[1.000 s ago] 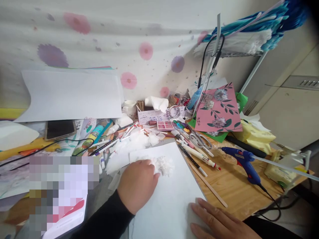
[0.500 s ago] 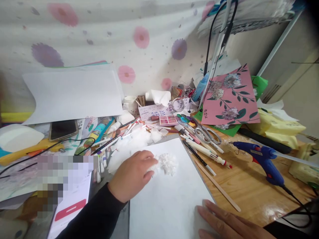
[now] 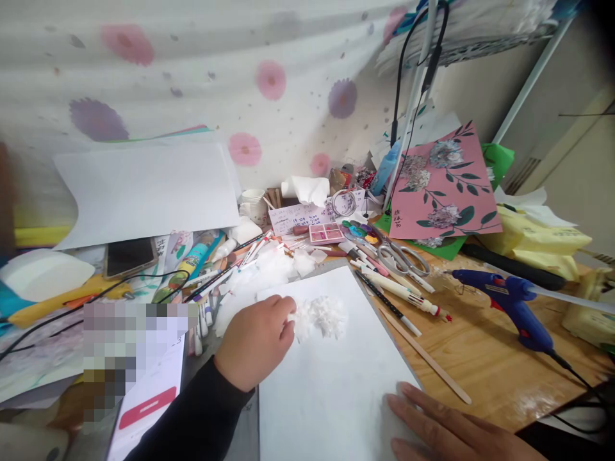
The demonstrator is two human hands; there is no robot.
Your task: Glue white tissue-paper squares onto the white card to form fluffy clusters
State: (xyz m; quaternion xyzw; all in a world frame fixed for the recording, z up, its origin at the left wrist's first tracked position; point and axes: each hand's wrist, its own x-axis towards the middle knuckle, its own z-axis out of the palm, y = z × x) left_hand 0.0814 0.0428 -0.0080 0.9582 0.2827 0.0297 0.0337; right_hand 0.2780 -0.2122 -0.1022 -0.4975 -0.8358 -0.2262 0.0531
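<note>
A white sheet of paper [image 3: 327, 390] lies in front of me on a grey board. On its upper part sit white ruffled tufts of what looks like tissue paper [image 3: 329, 317]. My left hand [image 3: 257, 339] is closed in a pinch at the left edge of a white tissue tuft [image 3: 302, 320], which touches the fuller one to its right. The fingertips are partly hidden, so the exact grip is hard to see. At the sheet's lower right edge, my right hand [image 3: 446, 422] rests flat with its fingers stretched out.
A blue glue gun [image 3: 512, 301] lies on the right, near a wooden stick [image 3: 427, 358]. Scissors [image 3: 401, 253], pens and a paint palette [image 3: 358, 232] crowd the back. A phone [image 3: 129, 256] and white tissue scraps [image 3: 266, 266] are to the left.
My left fingers have curled in closer, and more of the left tuft shows beside the fuller one. The view has shifted slightly. My right hand stays flat on the sheet.
</note>
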